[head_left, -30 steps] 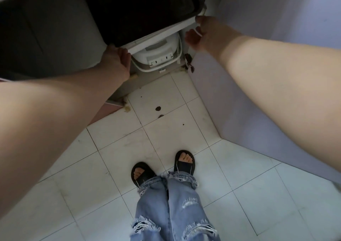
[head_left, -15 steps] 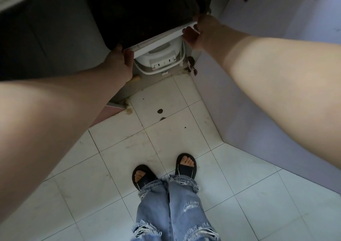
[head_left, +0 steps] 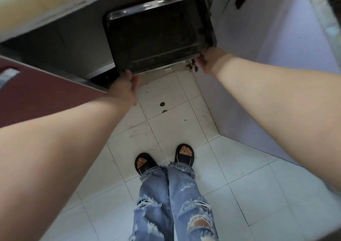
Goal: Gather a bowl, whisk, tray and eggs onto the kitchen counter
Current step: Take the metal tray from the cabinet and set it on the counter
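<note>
Dark rectangular metal baking tray (head_left: 158, 32), upper centre of frame, held above white tiled floor (head_left: 166, 126): left hand (head_left: 125, 87) grips near-left corner, right hand (head_left: 210, 59) near-right corner, fingers curled under; tray extends away from both.

We've got the tray (head_left: 158, 32), dark, rectangular, round-cornered, shiny along its far rim, held up off the floor, near edge gripped at both corners.

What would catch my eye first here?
A big black tray, top centre, is held out in front: the left hand grips its near-left corner, the right hand its near-right corner. Below, black sandals and ripped jeans stand on white floor tiles.
</note>
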Tool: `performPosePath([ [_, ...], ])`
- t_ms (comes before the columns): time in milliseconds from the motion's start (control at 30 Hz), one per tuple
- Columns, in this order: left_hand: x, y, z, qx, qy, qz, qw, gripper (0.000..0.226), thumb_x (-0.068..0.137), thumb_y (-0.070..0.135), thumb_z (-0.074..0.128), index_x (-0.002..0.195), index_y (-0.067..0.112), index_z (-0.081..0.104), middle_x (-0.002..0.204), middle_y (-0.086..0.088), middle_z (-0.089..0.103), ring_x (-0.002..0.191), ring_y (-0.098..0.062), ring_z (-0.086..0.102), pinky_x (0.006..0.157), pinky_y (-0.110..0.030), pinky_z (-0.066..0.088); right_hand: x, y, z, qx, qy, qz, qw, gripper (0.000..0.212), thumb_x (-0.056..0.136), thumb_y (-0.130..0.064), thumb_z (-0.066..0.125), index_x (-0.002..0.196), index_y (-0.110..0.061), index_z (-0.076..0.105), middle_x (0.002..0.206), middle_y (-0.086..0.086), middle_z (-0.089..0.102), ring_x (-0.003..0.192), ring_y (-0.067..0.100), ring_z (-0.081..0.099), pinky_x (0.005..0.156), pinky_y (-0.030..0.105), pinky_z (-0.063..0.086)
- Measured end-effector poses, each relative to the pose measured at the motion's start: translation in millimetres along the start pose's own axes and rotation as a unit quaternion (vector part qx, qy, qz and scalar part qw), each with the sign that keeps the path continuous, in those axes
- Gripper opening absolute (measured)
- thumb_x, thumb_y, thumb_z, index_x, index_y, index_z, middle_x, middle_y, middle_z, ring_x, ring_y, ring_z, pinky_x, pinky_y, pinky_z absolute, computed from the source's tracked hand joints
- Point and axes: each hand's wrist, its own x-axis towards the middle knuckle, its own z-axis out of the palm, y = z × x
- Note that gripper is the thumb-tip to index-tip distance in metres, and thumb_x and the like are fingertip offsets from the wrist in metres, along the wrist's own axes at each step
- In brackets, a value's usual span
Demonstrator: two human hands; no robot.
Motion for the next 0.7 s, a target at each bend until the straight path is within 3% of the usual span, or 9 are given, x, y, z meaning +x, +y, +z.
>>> performPosePath([
  [67,-15.3,-10.0,-3.5,-0.012,0.026,-0.003,1.0,0.031,0.09,0.021,0.065,0.118,0.009,0.061,0.119,-0.002,0.065,0.102,-0.012,0.065,0.082,-0.023,0.056,-4.1,10.5,-13.3,-0.037,0.025,0.013,0.999,0.025,0.099,-0.015,0.048,0.076,-0.009,0.052,0.067,0.004,0.055,0.049,0.01,0.055,0.047,0.021,0.05],
  [133,-35.1,-15.6,-10.8,-0.006,0.017,0.006,1.0,0.037,0.092,0.017,0.06,0.127,0.006,0.055,0.116,-0.006,0.063,0.101,-0.014,0.065,0.08,-0.021,0.057,-10.9,21.8,-25.4,-0.033,0.033,0.021,0.999,0.012,0.098,-0.013,0.049,0.091,-0.006,0.056,0.066,0.005,0.063,0.061,0.014,0.056,0.043,0.021,0.05],
  [167,-49.7,-17.0,-16.0,-0.022,0.017,-0.007,1.0,0.038,0.093,0.015,0.059,0.129,0.005,0.053,0.118,-0.008,0.063,0.104,-0.014,0.064,0.082,-0.02,0.055,-22.3,25.0,-32.6,-0.019,0.03,0.026,0.999,0.011,0.098,-0.01,0.049,0.101,-0.005,0.058,0.077,0.008,0.066,0.069,0.017,0.06,0.042,0.023,0.051],
  [267,-77.8,-22.6,-35.2,-0.033,0.04,-0.037,0.998,0.036,0.092,0.011,0.059,0.127,0.003,0.053,0.127,-0.01,0.061,0.108,-0.017,0.063,0.067,-0.019,0.058,-49.5,38.3,-52.8,0.019,0.064,0.033,0.997,0.028,0.096,-0.001,0.05,0.123,0.0,0.054,0.117,0.015,0.063,0.107,0.026,0.064,0.065,0.029,0.058],
  [367,-115.4,-29.4,-55.8,-0.046,0.056,-0.052,0.996,0.026,0.09,0.008,0.062,0.115,0.001,0.058,0.111,-0.008,0.067,0.085,-0.014,0.067,0.055,-0.021,0.058,-90.1,52.2,-69.5,0.019,0.077,0.026,0.996,0.033,0.094,0.0,0.053,0.127,0.002,0.05,0.125,0.018,0.06,0.11,0.026,0.062,0.084,0.034,0.056],
  [433,-138.0,-32.5,-66.7,-0.044,0.055,-0.047,0.996,0.037,0.089,0.009,0.063,0.124,0.002,0.054,0.095,-0.005,0.067,0.079,-0.011,0.066,0.06,-0.022,0.059,-114.4,58.8,-79.0,0.003,0.085,0.028,0.996,0.033,0.094,-0.002,0.055,0.127,0.002,0.051,0.125,0.017,0.06,0.1,0.022,0.063,0.082,0.03,0.055],
  [533,-173.3,-37.8,-83.4,-0.031,0.043,-0.042,0.998,0.037,0.091,0.01,0.061,0.126,0.002,0.053,0.089,-0.003,0.065,0.078,-0.009,0.064,0.065,-0.021,0.059,-156.5,64.6,-94.8,0.021,0.091,0.032,0.995,0.033,0.093,0.0,0.056,0.126,0.003,0.052,0.121,0.017,0.062,0.095,0.022,0.062,0.087,0.029,0.055],
  [633,-208.1,-41.5,-96.3,-0.034,0.04,-0.052,0.997,0.022,0.092,0.008,0.059,0.113,0.002,0.057,0.086,-0.003,0.064,0.076,-0.008,0.063,0.085,-0.024,0.056,-197.6,71.3,-106.1,0.024,0.099,0.028,0.994,0.033,0.093,0.001,0.056,0.126,0.003,0.051,0.124,0.018,0.059,0.111,0.025,0.06,0.085,0.031,0.055],
  [700,-230.8,-42.7,-105.6,-0.035,0.038,-0.056,0.997,0.027,0.092,0.007,0.059,0.118,0.002,0.055,0.088,-0.004,0.065,0.078,-0.008,0.064,0.089,-0.023,0.052,-224.7,76.9,-113.1,0.027,0.103,0.025,0.994,0.033,0.093,0.001,0.055,0.126,0.002,0.05,0.127,0.019,0.057,0.117,0.027,0.057,0.083,0.03,0.054],
])
